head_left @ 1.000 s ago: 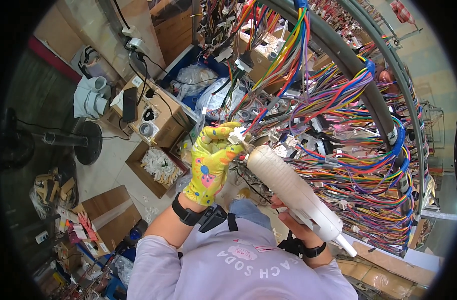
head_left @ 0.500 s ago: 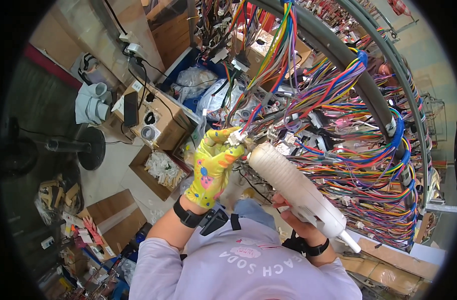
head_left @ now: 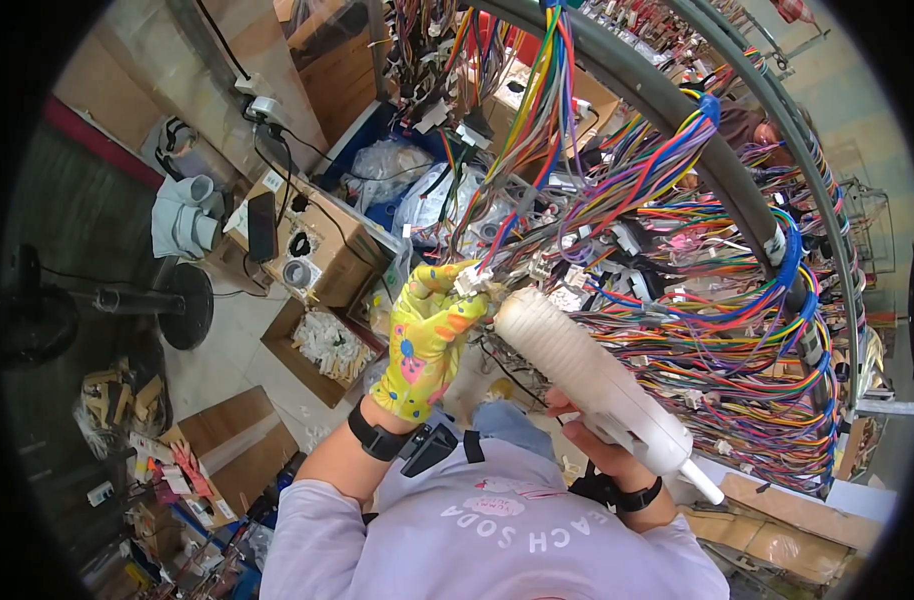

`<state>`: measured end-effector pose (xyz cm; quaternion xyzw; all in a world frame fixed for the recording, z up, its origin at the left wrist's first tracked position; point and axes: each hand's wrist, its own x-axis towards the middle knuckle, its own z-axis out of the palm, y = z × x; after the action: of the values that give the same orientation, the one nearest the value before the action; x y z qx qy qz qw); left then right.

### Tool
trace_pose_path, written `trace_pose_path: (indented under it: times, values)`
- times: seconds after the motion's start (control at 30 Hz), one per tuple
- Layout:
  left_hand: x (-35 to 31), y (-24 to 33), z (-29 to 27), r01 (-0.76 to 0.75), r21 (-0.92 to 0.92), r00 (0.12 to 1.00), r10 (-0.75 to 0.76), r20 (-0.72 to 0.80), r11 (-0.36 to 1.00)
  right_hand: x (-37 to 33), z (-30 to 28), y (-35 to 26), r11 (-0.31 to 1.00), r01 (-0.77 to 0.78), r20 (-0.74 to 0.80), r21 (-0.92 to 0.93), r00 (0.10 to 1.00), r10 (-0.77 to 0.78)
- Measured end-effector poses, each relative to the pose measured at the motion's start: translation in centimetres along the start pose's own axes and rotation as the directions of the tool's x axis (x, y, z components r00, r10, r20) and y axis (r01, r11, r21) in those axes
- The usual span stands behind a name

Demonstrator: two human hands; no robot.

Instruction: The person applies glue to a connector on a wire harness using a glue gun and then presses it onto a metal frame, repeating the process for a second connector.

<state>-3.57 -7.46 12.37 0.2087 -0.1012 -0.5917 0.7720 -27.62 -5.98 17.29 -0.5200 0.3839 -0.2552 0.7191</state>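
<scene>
Head view is hiding most of the right hand behind one white glue gun, which it is gripping. One gloved left hand is pinching one white connector just beside the gun's tip; whether they are touching, I cannot tell. Hanging wires are overlapping too much for counting.

Centre bright, far left dim, corners black, outer lines bowed

Left grip yellow-gloved, raised, curled in a pinch, right grip bare, lower, curled, partly hidden, both forearms angled forward
</scene>
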Motion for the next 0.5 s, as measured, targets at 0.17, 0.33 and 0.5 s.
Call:
trace_pose_path:
  times: [0.17, 0.33, 0.5]
  values:
    - [0.1, 0.0, -0.3, 0.018, 0.022, 1.0, -0.018, -0.004, 1.0, -0.2, 0.4, -0.8, 0.963, -0.12, -0.097, 0.242, 0.984, 0.147]
    - [0.1, 0.0, -0.1, 0.035, 0.021, 0.999, -0.035, 0.03, 0.999, 0.2, 0.2, -0.9, 0.994, 0.053, 0.004, -0.096, 0.999, -0.053]
    - [0.1, 0.3, 0.3, 0.057, 0.014, 0.997, -0.057, 0.046, 0.998, 0.4, 0.0, -1.6, 0.94, 0.121, 0.028, -0.318, 0.993, -0.118]
